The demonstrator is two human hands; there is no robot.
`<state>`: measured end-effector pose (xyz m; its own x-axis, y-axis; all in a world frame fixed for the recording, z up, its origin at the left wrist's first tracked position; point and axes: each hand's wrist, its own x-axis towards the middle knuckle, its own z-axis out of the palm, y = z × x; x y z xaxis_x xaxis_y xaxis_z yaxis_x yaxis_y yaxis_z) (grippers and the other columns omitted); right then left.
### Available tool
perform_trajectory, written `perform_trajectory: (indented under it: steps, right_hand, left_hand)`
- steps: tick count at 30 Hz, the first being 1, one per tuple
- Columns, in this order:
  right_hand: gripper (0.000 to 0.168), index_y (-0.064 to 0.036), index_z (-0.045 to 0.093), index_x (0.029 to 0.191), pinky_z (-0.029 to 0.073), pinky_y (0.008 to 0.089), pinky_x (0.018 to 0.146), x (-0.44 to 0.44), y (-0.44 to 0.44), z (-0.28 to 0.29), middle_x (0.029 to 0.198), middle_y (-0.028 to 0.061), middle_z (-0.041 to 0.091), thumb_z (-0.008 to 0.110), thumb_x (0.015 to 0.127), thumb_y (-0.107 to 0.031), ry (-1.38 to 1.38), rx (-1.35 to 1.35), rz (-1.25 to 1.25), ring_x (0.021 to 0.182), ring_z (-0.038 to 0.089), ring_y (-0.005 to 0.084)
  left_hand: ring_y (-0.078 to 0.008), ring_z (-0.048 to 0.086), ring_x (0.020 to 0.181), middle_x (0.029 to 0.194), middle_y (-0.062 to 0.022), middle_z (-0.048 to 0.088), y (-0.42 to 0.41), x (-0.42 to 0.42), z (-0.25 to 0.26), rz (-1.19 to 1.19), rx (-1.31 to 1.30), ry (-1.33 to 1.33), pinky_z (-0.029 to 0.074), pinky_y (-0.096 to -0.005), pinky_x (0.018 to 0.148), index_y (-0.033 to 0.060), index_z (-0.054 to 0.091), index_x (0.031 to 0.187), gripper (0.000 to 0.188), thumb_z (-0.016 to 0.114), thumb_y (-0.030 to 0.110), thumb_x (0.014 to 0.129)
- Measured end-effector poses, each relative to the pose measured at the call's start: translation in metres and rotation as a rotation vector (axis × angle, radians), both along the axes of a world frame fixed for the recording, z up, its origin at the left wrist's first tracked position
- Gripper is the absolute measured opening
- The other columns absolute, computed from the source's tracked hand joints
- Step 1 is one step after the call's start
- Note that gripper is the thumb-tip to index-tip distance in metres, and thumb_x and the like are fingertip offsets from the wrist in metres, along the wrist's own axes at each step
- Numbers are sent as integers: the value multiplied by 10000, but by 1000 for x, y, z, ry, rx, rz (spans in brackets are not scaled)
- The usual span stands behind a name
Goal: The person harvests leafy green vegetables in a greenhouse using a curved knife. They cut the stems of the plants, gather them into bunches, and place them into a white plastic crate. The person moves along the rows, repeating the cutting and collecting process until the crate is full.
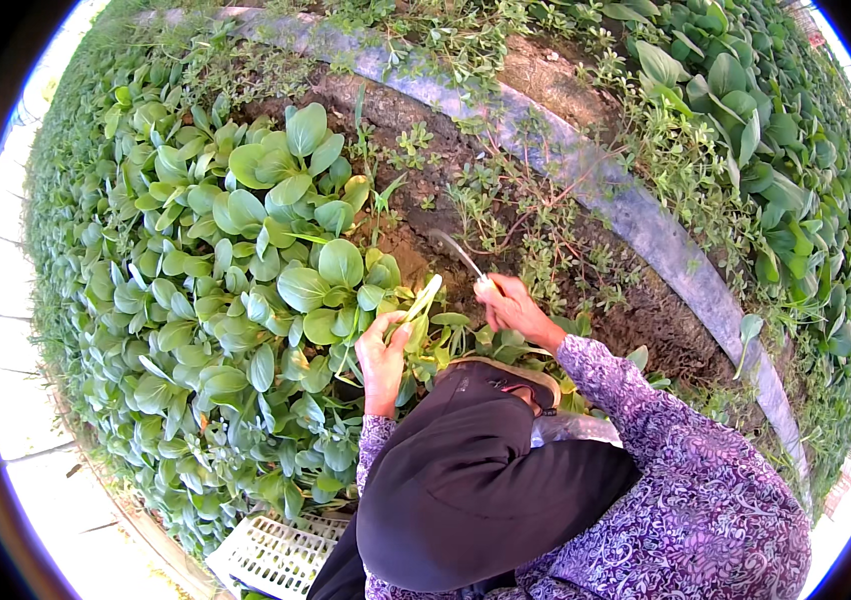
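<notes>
My left hand point(383, 360) is closed around a leafy green plant point(422, 298), its pale stem end pointing up and away from me. In my right hand point(513, 306) is a small sickle point(463, 251) with a thin curved blade, held by a light-coloured handle. The blade is apart from the plant and reaches over bare soil. Just beyond my left hand grow broad-leaved bok choy plants point(335, 274). Loose and yellowing leaves point(440, 337) lie between my hands, near my shoe.
Dense leafy greens point(193, 300) fill the bed on my left. A white slatted plastic crate point(275, 551) sits low at the left, beside my leg. A grey strip point(643, 217) curves across the soil at the right, with weeds point(545, 232) alongside and more greens point(770, 150) beyond.
</notes>
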<state>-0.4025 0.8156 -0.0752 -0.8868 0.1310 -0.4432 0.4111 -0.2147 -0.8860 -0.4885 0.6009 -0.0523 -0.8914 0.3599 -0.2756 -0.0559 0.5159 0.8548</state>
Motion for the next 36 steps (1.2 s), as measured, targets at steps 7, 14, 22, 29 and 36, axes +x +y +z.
perform_trajectory:
  steps: [7,14,22,29,36]
  right_hand:
    - [261,-43,504,842,306,154,342,-55,-22,24,557,15,539,646,812,-260,119,-317,-44,410,466,32]
    - [198,-31,524,803,285,161,305,-73,-44,92,559,31,561,633,832,-193,274,-398,-29,360,450,36]
    - [296,-14,489,795,369,274,389,-44,-40,91,564,35,506,577,875,-285,287,76,11,424,490,98]
    - [394,50,510,769,408,358,462,57,-44,-37,555,188,483,565,872,-326,162,553,471,468,526,221]
    - [402,-15,443,1149,446,425,541,36,-15,-100,571,172,520,496,900,-326,79,841,117,557,567,306]
  left_hand:
    - [-44,492,642,750,40,560,2,4,14,22,277,-367,422,-216,548,15,622,999,185,593,62,822]
    - [-242,623,846,1020,-161,619,-18,-14,133,-73,-353,615,500,-348,760,27,507,1224,578,718,164,703]
    - [-41,426,536,602,64,503,-36,-6,92,80,194,-131,375,-213,509,26,618,781,121,668,136,777]
    - [-271,603,841,982,-133,566,-6,32,25,-602,-392,577,514,-332,559,36,581,717,168,676,168,678]
    - [-342,529,1021,1252,-283,437,-32,-3,-17,-679,-760,549,532,-346,611,1,634,761,105,579,53,688]
